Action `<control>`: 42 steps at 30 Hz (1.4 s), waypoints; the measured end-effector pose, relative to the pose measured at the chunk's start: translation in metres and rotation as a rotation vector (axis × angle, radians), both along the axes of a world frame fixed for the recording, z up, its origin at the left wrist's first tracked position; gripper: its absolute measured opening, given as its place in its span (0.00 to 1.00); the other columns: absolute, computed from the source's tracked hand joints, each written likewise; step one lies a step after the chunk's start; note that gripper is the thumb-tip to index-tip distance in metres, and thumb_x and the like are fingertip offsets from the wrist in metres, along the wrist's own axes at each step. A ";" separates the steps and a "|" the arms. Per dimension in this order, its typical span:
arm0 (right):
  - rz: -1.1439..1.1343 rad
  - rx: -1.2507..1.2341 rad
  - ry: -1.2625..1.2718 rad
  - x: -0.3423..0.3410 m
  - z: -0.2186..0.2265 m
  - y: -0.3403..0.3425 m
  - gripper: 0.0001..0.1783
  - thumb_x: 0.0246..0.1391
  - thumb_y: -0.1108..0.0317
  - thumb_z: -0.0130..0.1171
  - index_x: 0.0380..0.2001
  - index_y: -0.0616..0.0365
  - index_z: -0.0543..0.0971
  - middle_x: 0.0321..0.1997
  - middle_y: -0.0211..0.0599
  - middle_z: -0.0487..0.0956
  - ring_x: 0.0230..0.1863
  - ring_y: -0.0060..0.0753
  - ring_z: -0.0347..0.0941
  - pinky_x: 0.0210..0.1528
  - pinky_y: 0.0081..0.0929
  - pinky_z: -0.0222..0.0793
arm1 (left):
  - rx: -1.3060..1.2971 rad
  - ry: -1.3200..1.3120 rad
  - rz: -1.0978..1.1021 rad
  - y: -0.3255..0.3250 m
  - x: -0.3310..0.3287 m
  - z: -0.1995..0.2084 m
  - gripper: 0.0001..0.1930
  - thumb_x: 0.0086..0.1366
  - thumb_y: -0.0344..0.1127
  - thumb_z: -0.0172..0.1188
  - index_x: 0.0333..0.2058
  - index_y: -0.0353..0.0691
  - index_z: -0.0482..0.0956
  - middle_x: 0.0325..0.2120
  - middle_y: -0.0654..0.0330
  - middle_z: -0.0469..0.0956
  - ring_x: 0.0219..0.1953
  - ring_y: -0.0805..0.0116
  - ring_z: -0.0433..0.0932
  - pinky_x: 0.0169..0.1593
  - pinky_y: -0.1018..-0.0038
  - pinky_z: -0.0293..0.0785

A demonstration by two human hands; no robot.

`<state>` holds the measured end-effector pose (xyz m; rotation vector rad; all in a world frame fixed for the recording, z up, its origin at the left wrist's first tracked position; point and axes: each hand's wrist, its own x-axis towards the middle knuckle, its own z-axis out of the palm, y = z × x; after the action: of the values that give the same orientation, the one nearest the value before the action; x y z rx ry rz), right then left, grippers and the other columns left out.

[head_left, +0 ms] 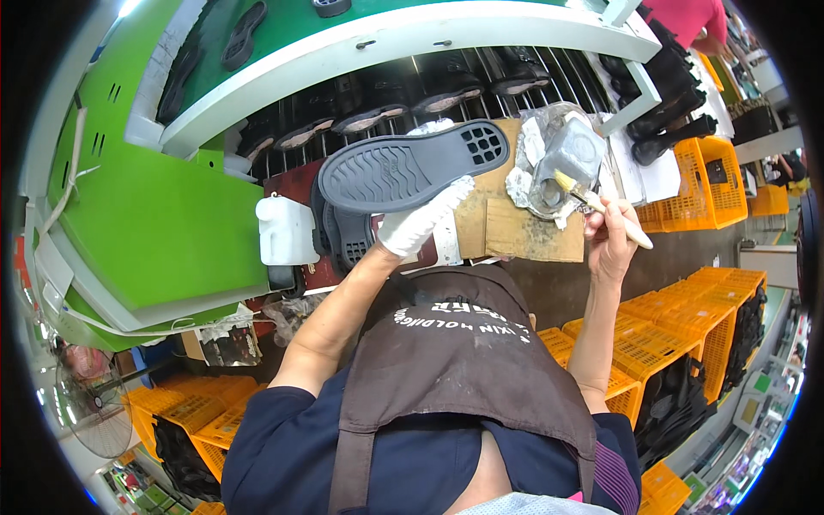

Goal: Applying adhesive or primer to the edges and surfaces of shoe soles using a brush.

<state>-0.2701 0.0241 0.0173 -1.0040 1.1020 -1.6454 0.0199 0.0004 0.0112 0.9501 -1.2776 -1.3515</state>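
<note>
A worker in a dark brown apron (455, 360) is holding a dark grey shoe sole (412, 167) tread-up above the surface (515, 227), the left hand (421, 219), gloved in white, gripping it from beneath at its middle. The sole is lying nearly level, its waved heel end pointing to the person's left and its gridded toe end toward a metal glue can (566, 159).

The right hand (611, 236), bare, is closing its fingers around the pale handle of a small brush (601, 206), whose bristle tip is dipping into the open can. The can is standing on crumpled wrapping at the far corner of a sheet of brown cardboard (506, 223) covering the surface.

A second dark sole (343, 236) is resting just under the held one, beside a white plastic jug (286, 230). Black boots (446, 86) are standing in a row behind, under a white-edged green conveyor (283, 34) carrying more soles. Orange plastic crates (687, 326) are stacked at the person's right and lower left, several holding black footwear. A floor fan (90, 403) is standing at far left.
</note>
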 end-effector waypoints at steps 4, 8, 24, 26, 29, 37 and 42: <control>0.066 -0.200 -0.020 0.063 0.043 0.013 0.08 0.56 0.72 0.52 0.33 0.68 0.74 0.21 0.37 0.75 0.18 0.23 0.71 0.20 0.17 0.69 | -0.183 -0.100 0.027 0.003 -0.018 0.006 0.14 0.58 0.24 0.59 0.45 0.34 0.75 0.40 0.57 0.77 0.40 0.72 0.76 0.44 0.77 0.73; 0.104 -0.087 0.060 0.102 0.045 0.009 0.08 0.57 0.73 0.52 0.36 0.69 0.73 0.21 0.37 0.75 0.19 0.23 0.71 0.22 0.17 0.69 | -0.293 -0.135 0.107 0.003 -0.035 -0.004 0.16 0.58 0.27 0.61 0.46 0.36 0.74 0.40 0.57 0.76 0.42 0.68 0.75 0.45 0.73 0.70; 0.043 -0.043 0.090 0.100 0.043 0.003 0.10 0.56 0.70 0.54 0.35 0.68 0.75 0.22 0.36 0.77 0.19 0.21 0.72 0.22 0.15 0.69 | -0.113 -0.141 -0.017 0.009 -0.024 -0.005 0.24 0.55 0.27 0.63 0.52 0.35 0.68 0.49 0.53 0.69 0.51 0.64 0.69 0.54 0.69 0.64; -0.001 -0.072 0.099 0.095 0.039 -0.001 0.10 0.56 0.70 0.55 0.36 0.69 0.76 0.22 0.36 0.77 0.19 0.21 0.72 0.22 0.15 0.69 | -0.242 -0.239 -0.011 0.009 -0.023 -0.003 0.25 0.55 0.27 0.63 0.52 0.35 0.67 0.51 0.52 0.68 0.52 0.61 0.69 0.56 0.67 0.62; -0.042 -0.109 0.133 0.095 0.034 0.000 0.11 0.56 0.70 0.55 0.36 0.70 0.76 0.22 0.37 0.77 0.18 0.22 0.72 0.22 0.15 0.69 | -0.369 -0.298 0.023 0.009 -0.024 -0.003 0.26 0.54 0.26 0.63 0.52 0.35 0.67 0.51 0.51 0.69 0.52 0.59 0.69 0.56 0.65 0.61; 0.087 -0.034 0.165 0.129 0.048 0.023 0.10 0.57 0.69 0.54 0.34 0.69 0.75 0.21 0.37 0.77 0.18 0.21 0.72 0.23 0.16 0.70 | 0.089 0.000 -0.120 0.012 -0.030 -0.032 0.23 0.57 0.30 0.62 0.50 0.36 0.67 0.41 0.57 0.73 0.41 0.69 0.73 0.46 0.74 0.68; 0.240 -0.033 0.100 0.153 0.053 0.029 0.10 0.57 0.70 0.54 0.34 0.69 0.74 0.21 0.37 0.77 0.19 0.22 0.72 0.23 0.16 0.71 | 0.345 0.870 -0.541 0.012 -0.032 -0.026 0.11 0.62 0.41 0.54 0.25 0.42 0.70 0.16 0.67 0.67 0.16 0.82 0.65 0.19 0.87 0.61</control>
<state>-0.1175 0.0532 0.0704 -1.2017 0.9800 -1.4376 -0.0121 0.0127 -0.0149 0.1294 -0.6322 -2.1322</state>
